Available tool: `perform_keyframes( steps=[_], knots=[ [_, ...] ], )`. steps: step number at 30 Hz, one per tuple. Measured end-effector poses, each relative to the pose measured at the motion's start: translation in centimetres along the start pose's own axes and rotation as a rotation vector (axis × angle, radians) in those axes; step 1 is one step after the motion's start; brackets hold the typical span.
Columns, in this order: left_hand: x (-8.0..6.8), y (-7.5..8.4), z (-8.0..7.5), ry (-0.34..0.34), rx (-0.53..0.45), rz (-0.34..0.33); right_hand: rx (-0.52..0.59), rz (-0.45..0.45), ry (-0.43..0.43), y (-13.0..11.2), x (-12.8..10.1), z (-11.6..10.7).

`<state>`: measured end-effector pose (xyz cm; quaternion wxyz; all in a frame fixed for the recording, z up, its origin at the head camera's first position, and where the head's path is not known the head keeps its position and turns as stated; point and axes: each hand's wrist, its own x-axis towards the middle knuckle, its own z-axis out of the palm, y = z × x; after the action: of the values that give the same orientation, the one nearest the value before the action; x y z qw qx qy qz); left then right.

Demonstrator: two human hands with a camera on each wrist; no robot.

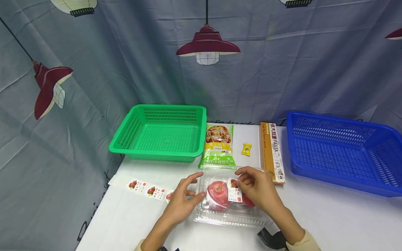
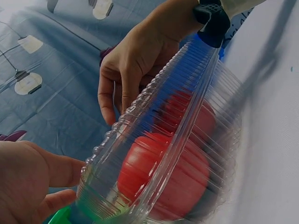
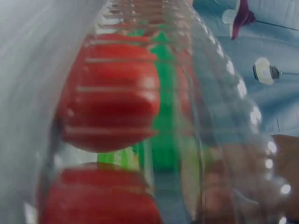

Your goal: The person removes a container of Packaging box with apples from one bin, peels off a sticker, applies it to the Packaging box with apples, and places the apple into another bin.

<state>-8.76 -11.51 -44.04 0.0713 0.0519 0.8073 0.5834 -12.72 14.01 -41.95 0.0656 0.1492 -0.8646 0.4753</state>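
A clear plastic clamshell box (image 1: pixel 232 218) stands on the white table with its lid down. Inside it are two round red fruits (image 1: pixel 218 194), also visible through the ribbed wall in the left wrist view. A white sticker (image 1: pixel 235 195) with a strawberry picture lies over the lid. My right hand (image 1: pixel 259 188) pinches the sticker's upper right edge between thumb and fingers. My left hand (image 1: pixel 180 202) steadies the box's left side, its fingers extended and touching the rim. To the left lies a strip of similar stickers (image 1: pixel 150 190). Motion blurs the right wrist view.
Behind the box stand a green basket (image 1: pixel 157 158) and, at right, a blue basket (image 1: pixel 345 184). Between them lie a green food packet (image 1: pixel 218 148), a small yellow packet (image 1: pixel 246 149) and a flat pasta box (image 1: pixel 271 153). A grey-blue curtain (image 1: pixel 251 87) hangs behind.
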Motion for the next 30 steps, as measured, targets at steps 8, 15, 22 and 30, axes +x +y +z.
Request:
perform_keyframes(
  steps=[8, 15, 22, 30],
  knots=[
    [0.04, -0.04, -0.01, 0.007, 0.005, 0.018, -0.171, -0.148, 0.044, -0.08, -0.09, 0.71],
    [0.07, -0.07, 0.04, 0.007, 0.028, 0.032, -0.242, -0.219, 0.049, -0.07, -0.17, 0.86],
    [0.00, 0.04, 0.00, 0.007, 0.024, 0.014, -0.347, -0.279, 0.011, 0.02, -0.42, 0.83],
    [-0.01, 0.01, 0.02, 0.001, 0.013, 0.007, -0.485, -0.357, 0.008, 0.19, -0.65, 0.57]
  ],
)
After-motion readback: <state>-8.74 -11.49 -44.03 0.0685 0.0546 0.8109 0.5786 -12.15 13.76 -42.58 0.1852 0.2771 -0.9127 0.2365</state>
